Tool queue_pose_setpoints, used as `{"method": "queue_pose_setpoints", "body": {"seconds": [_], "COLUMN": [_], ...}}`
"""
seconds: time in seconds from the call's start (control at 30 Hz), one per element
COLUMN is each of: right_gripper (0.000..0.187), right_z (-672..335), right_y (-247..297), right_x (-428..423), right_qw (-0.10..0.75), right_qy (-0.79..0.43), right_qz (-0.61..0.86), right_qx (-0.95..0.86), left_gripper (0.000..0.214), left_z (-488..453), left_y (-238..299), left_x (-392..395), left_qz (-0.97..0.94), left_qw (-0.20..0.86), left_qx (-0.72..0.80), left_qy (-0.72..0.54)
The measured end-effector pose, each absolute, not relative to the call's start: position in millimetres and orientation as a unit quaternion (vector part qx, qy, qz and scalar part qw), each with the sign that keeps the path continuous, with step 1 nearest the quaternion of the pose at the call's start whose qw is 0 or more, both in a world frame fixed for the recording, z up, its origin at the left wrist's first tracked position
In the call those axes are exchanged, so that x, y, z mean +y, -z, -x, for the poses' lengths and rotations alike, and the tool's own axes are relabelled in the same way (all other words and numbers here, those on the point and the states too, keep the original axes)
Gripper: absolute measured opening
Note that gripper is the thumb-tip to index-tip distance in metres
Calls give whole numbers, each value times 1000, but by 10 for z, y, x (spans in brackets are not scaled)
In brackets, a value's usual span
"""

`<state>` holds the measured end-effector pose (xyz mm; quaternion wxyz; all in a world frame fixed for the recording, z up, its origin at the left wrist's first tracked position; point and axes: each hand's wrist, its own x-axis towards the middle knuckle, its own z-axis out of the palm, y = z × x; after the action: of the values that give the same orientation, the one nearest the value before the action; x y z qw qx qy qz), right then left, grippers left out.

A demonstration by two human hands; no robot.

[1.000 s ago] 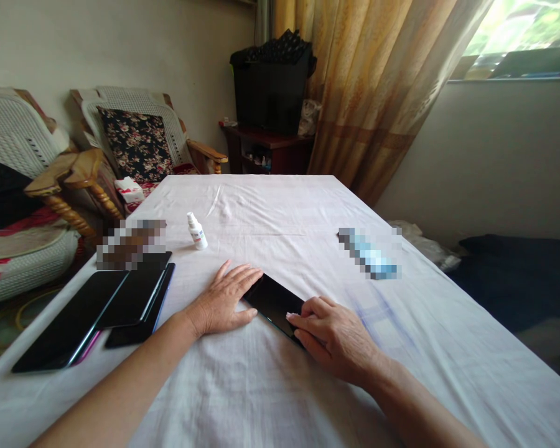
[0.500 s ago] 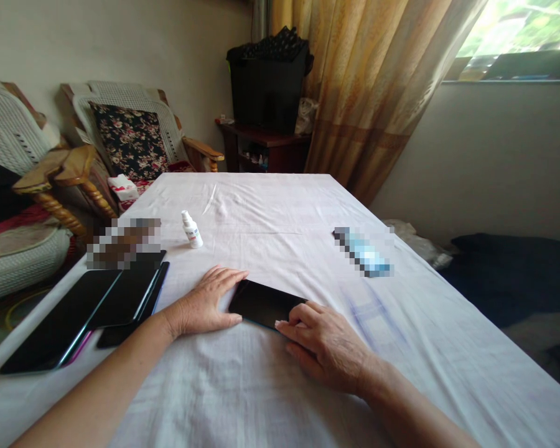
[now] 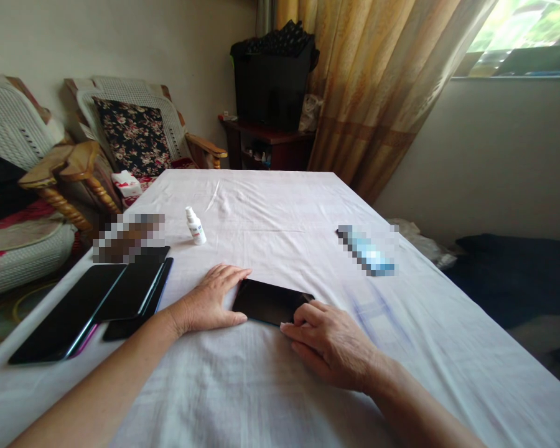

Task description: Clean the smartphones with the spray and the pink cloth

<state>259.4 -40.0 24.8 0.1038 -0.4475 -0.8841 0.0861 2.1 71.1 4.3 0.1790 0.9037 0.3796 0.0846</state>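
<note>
A black phone [image 3: 269, 301] lies flat, screen up, on the white tablecloth [image 3: 280, 224]. My left hand [image 3: 211, 300] rests flat beside its left end, fingers stretched out and touching that short edge. My right hand [image 3: 330, 339] sits at the phone's right end with its fingers curled, fingertips pressing on the near right corner. Neither hand lifts the phone off the cloth.
Several dark phones [image 3: 93, 308] lie overlapped at the table's left edge. A small white spray bottle [image 3: 195, 226] stands behind my left hand. A blurred blue-and-white item [image 3: 366, 251] lies at the right. Wicker armchairs [image 3: 130, 134] stand to the left, a curtain [image 3: 378, 81] behind.
The phone has turned from a slant to lying nearly crosswise in front of me. Both hands stayed at its two ends.
</note>
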Motion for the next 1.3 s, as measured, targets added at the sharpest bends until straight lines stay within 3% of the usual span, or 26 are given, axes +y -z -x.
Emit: {"method": "queue_pose_setpoints", "body": {"seconds": [0.43,0.77,1.1,1.3], "right_gripper": [28,23,28,30], "right_z": [-2720,-2496,-2826,-2819], "right_y": [-153,-42,81,121], "right_x": [-332,-400,-259,-236], "right_qw": [140,126,302,201], "right_qy": [-25,-19,79,50], "right_qz": [480,498,546,580], "right_qx": [-866,-858,-777,-788], "left_gripper": [84,58,59,42], "left_z": [-104,-325,-349,-243], "left_y": [-114,-126,-290,-273], "left_x": [626,374,223,323], "left_qz": [-915,-885,-894,-903], "left_qw": [115,57,74,126], "left_qx": [384,455,441,409], "left_qy": [-53,-80,-30,-42]}}
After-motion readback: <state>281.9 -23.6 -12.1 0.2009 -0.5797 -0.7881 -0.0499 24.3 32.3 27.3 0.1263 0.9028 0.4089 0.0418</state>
